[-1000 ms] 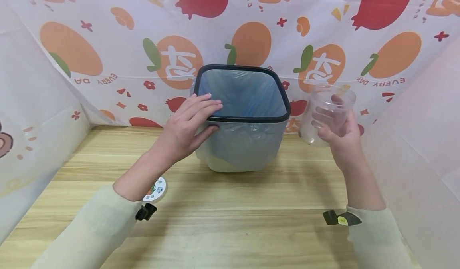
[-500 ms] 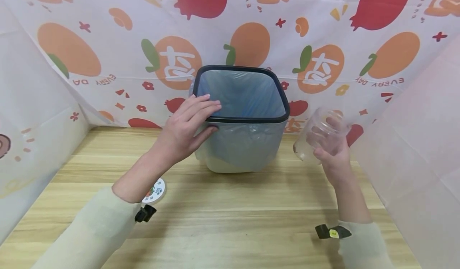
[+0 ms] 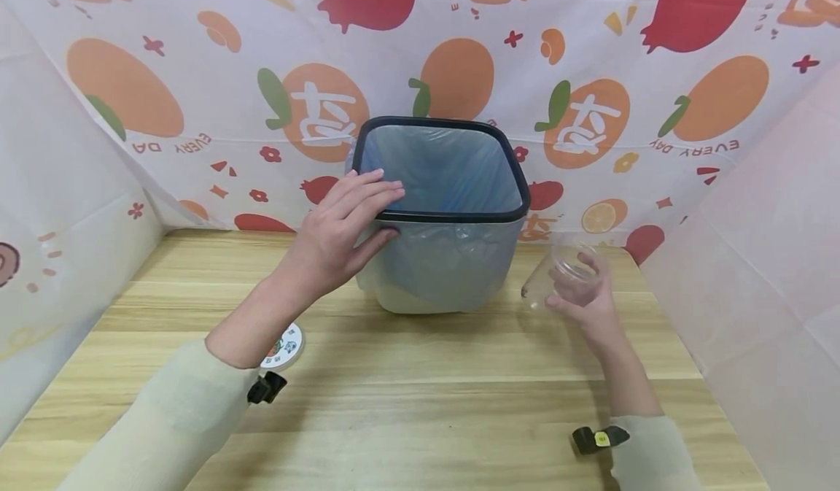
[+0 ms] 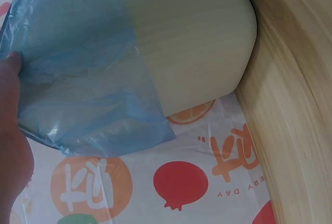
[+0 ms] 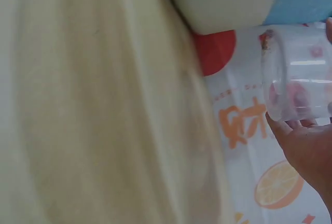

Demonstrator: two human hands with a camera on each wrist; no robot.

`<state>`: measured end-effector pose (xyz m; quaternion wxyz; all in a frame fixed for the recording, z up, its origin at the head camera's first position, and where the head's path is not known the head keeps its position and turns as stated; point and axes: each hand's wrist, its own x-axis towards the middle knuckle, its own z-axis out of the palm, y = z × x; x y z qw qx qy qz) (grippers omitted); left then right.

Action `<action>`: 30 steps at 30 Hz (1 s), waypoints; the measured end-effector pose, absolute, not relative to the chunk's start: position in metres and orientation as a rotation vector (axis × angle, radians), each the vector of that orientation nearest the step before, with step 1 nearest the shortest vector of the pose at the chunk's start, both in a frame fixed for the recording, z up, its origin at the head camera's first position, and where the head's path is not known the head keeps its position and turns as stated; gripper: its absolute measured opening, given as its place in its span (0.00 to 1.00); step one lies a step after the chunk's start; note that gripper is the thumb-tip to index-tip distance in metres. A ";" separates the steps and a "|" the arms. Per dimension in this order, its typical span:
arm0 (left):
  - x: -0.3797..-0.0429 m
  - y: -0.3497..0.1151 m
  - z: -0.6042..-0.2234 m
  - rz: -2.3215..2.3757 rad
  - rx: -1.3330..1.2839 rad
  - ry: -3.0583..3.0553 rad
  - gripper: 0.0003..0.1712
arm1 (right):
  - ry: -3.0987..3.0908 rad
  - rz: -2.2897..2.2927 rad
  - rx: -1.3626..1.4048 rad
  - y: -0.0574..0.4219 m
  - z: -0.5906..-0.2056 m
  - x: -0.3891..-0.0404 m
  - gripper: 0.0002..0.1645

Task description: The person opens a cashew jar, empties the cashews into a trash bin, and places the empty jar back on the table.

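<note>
A cream trash bin [image 3: 420, 303] with a black rim [image 3: 453, 218] stands upright on the table, lined with a translucent blue bag [image 3: 453, 170] folded over its outside. At the bin's near left corner, my left hand [image 3: 337, 225] grips the rim, fingers over the top and thumb outside. To the bin's right, my right hand [image 3: 590, 305] holds a clear plastic jar [image 3: 539, 284] low over the table. The jar is tilted, its base pointing down and left. In the right wrist view, brownish residue shows near the base of the jar [image 5: 306, 73].
A round white disc [image 3: 285, 346] with printed pictures lies on the wooden table [image 3: 420, 418], partly hidden by my left forearm. Behind the bin hangs a fruit-patterned cloth [image 3: 394, 53]. Pale sheets close off the left and right sides.
My right hand has lowered the jar toward the table and slightly left, and the jar has tilted further. My left hand and the bin have stayed in place.
</note>
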<state>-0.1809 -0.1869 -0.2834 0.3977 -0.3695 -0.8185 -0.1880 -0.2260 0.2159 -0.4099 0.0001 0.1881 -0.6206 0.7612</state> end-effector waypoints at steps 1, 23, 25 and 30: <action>-0.181 -0.187 -0.283 -0.475 -0.935 -2.075 0.34 | -2.003 2.372 0.552 0.217 -0.413 -0.226 0.52; -0.178 -0.203 -0.288 -0.539 -0.996 -2.072 0.39 | -2.522 2.110 0.545 0.217 -0.456 -0.239 0.61; -0.171 -0.206 -0.291 -0.559 -0.980 -2.029 0.38 | -2.571 2.079 0.501 0.217 -0.456 -0.237 0.62; -0.145 -0.214 -0.297 -0.622 -0.846 -1.950 0.34 | -2.618 1.978 0.466 0.225 -0.446 -0.227 0.67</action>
